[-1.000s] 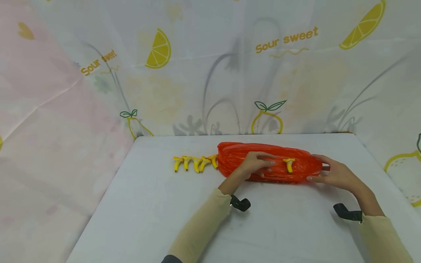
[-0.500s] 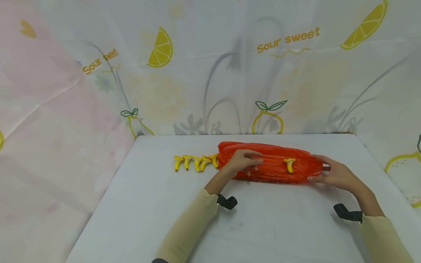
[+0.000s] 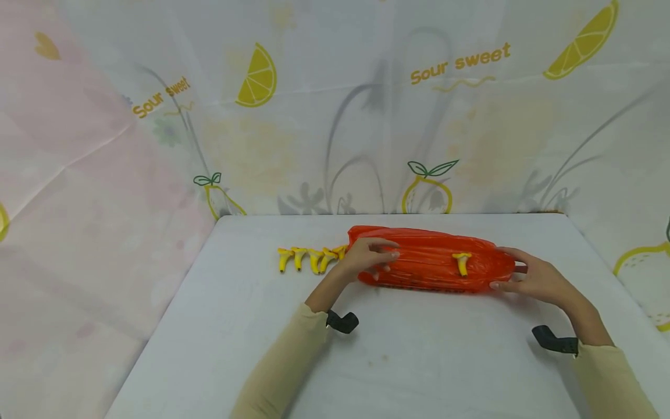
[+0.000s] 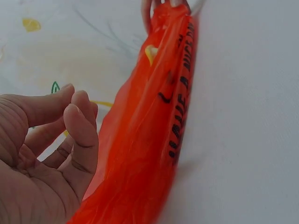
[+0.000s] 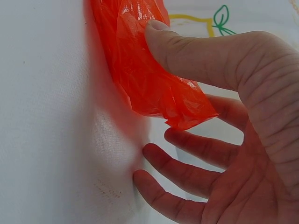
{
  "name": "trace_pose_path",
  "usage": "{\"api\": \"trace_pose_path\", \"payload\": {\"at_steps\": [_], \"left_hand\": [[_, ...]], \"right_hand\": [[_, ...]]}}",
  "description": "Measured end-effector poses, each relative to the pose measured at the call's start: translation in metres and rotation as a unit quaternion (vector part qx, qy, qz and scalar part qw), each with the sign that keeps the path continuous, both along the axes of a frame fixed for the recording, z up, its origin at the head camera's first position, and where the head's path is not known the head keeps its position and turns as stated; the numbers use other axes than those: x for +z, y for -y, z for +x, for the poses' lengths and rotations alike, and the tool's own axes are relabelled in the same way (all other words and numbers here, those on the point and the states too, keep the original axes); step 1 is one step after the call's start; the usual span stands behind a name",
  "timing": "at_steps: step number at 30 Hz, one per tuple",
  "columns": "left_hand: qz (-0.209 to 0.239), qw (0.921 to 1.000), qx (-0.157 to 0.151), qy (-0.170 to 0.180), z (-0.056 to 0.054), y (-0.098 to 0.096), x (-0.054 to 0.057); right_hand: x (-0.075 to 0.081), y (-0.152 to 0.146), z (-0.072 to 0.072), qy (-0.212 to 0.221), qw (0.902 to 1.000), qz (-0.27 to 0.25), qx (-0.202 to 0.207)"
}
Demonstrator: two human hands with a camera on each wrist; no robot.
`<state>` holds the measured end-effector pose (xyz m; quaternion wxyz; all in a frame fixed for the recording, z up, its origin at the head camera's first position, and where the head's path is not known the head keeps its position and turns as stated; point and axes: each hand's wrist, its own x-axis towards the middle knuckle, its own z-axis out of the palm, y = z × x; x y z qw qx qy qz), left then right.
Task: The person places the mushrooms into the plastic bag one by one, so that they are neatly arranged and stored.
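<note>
So the right hand [image 3: 534, 276] has the 3 o'clock end of the red bag [image 3: 419, 235], thumb on one side and index finger on the other, and the other three fingers are spread and kinda loose. In its wrist view the bag's tip pokes out past the thumb. The left hand [image 3: 360, 257] is over at the bag's 9 o'clock end, palm sideways, fingers loosely bent with the tips bunched pretty narrow. Nothing in it that I can see, and honestly I can't tell if it's touching the plastic.

The bag itself is long, wrinkled and shiny, lying flat from 9 to 3 with black lettering [image 4: 180, 100] down its 6 o'clock side, something like "HAVE A NICE DAY". One yellow mushroom [image 3: 462, 263], or at least mushroom-shaped, sits on top, just 9 o'clock of the right hand, wide end pointing to 12.

Past the bag's 9 o'clock end there's a row of yellow mushrooms [image 3: 315, 261], five of them close together, wide ends towards 12 too. The one nearest the bag is partly behind the left hand.

It's all on a white counter [image 3: 209, 349]. Beige sleeves come in from 7 [image 3: 282, 366] and 5 [image 3: 609, 375], each with a black bracket [image 3: 342, 322] at the wrist. Up at 12 hangs a pale cloth [image 3: 314, 134] with lemon prints [image 3: 257, 75] and "Sour sweet" lettering [image 3: 460, 64].
</note>
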<state>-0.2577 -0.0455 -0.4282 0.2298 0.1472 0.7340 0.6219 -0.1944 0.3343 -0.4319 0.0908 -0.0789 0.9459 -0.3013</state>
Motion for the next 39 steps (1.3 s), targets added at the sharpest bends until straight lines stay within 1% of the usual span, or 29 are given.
{"api": "trace_pose_path", "payload": {"at_steps": [3,6,10,12,17,20,26,34,39], "left_hand": [[-0.001,1.0000,-0.002,-0.002,0.000,0.008,-0.001],[-0.013,0.9999,-0.003,-0.010,0.001,0.017,0.002],[-0.036,0.9990,0.007,-0.025,0.002,0.030,0.005],[-0.045,0.9985,0.014,-0.027,0.002,0.037,0.005],[-0.061,0.9975,0.029,-0.019,0.003,0.055,0.006],[-0.062,0.9973,0.036,-0.018,0.003,0.065,0.006],[-0.056,0.9971,0.051,-0.005,0.004,0.082,0.007],[-0.066,0.9962,0.056,-0.009,0.006,0.106,0.005],[-0.074,0.9943,0.076,-0.010,0.006,0.124,0.005]], "right_hand": [[0.000,0.000,0.000,0.002,1.0000,0.002,0.000],[0.000,0.000,0.000,0.002,1.0000,0.007,-0.002],[0.000,0.000,0.000,0.004,1.0000,0.009,-0.002],[0.000,0.001,-0.001,0.005,1.0000,0.006,-0.001],[0.000,0.000,0.000,0.004,1.0000,0.006,0.000],[0.000,-0.001,0.000,0.004,1.0000,0.006,0.001],[0.001,0.000,0.000,0.006,1.0000,0.000,0.000],[-0.001,0.001,0.000,0.012,0.9999,-0.003,-0.004],[-0.001,0.000,-0.001,0.012,0.9999,-0.005,-0.005]]}}
